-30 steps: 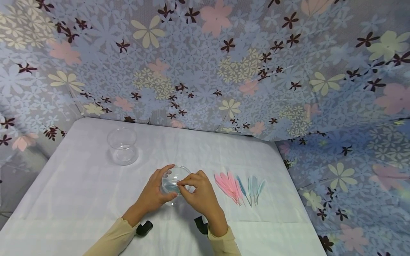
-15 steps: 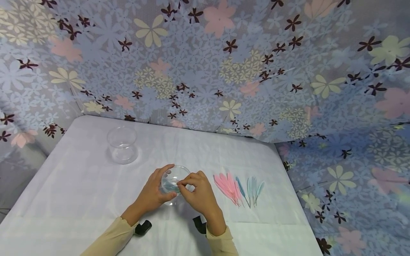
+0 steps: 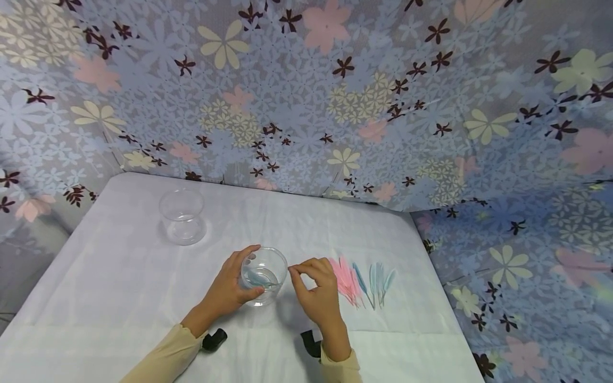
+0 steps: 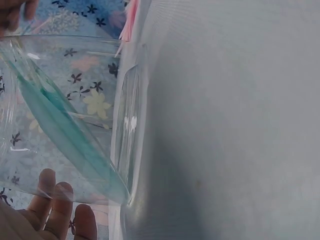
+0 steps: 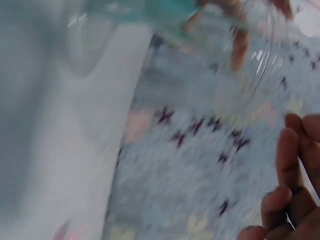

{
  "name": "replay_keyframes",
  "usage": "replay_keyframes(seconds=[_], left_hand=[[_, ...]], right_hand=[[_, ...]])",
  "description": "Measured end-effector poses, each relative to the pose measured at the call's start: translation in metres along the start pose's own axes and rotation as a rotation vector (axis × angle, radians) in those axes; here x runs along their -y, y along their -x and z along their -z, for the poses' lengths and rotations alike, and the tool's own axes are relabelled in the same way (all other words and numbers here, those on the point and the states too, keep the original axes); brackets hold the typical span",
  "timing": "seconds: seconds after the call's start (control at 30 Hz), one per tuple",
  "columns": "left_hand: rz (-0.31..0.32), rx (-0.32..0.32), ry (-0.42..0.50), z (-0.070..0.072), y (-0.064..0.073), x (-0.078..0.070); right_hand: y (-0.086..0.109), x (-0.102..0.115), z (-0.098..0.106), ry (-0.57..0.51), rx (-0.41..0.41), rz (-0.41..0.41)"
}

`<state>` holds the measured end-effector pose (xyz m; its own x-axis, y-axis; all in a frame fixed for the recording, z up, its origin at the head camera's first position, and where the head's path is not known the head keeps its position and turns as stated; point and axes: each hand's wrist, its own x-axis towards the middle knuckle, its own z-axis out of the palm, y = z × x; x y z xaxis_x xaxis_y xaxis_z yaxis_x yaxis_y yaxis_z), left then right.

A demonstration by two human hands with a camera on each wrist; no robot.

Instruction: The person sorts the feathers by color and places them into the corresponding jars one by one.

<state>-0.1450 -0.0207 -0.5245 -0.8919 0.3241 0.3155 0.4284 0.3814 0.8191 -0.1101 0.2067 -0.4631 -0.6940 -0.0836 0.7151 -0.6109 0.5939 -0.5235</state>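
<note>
My left hand [image 3: 231, 282] grips a clear plastic cup [image 3: 271, 263] round its side, thumb at the near rim and fingers on the far side. Inside the cup, light teal feathers [image 4: 65, 130] lean diagonally from the rim down to the base in the left wrist view. My right hand [image 3: 317, 287] is beside the cup's right rim, its thumb and index fingertips close together and the other fingers loosely curled. Nothing shows between these fingertips. To its right lie pink feathers [image 3: 348, 284], partly hidden behind the hand, and several blue feathers [image 3: 376, 282].
A second clear cup [image 3: 182, 218] stands upright at the back left of the white-covered table [image 3: 119, 276]. Floral cloth [image 3: 287, 106] hangs behind the table and along its right side. Black wrist pieces [image 3: 214, 340] show by both sleeves.
My right hand has drawn back from over the cup's mouth to the right, now overlapping the pink feathers. The left hand keeps its grip on the cup, with the feathers lying inside.
</note>
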Motion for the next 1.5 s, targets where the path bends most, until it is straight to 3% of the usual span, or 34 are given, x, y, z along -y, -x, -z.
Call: replay_keyframes(seconds=[0.1, 0.23, 0.37, 0.47, 0.67, 0.83, 0.97, 1.13, 1.5], left_hand=[[0.0, -0.004, 0.008, 0.001, 0.0, -0.001], [0.0, -0.004, 0.011, 0.0, -0.001, -0.001], [-0.005, 0.006, 0.002, -0.002, -0.004, -0.001], [-0.007, 0.004, -0.005, -0.001, -0.004, 0.0], [-0.004, 0.002, -0.002, 0.001, -0.002, 0.0], [0.008, 0.008, 0.005, 0.0, -0.001, 0.002], [0.017, 0.007, 0.002, -0.001, 0.0, 0.004], [0.016, 0.006, 0.002, 0.0, 0.0, 0.003], [-0.003, 0.005, 0.005, 0.001, 0.001, 0.001]], right_hand=[[0.008, -0.014, 0.013, 0.011, -0.131, -0.039], [0.021, -0.035, 0.04, 0.111, -0.256, -0.116], [0.038, -0.052, 0.075, 0.318, -0.363, -0.244], [0.052, -0.061, 0.099, 0.495, -0.382, -0.385], [0.073, -0.073, 0.127, 0.69, -0.298, -0.672], [0.081, -0.078, 0.133, 0.707, -0.17, -0.928], [0.081, -0.081, 0.134, 0.689, -0.064, -1.075], [0.081, -0.083, 0.135, 0.68, 0.035, -1.138], [0.087, -0.088, 0.137, 0.68, 0.078, -1.136]])
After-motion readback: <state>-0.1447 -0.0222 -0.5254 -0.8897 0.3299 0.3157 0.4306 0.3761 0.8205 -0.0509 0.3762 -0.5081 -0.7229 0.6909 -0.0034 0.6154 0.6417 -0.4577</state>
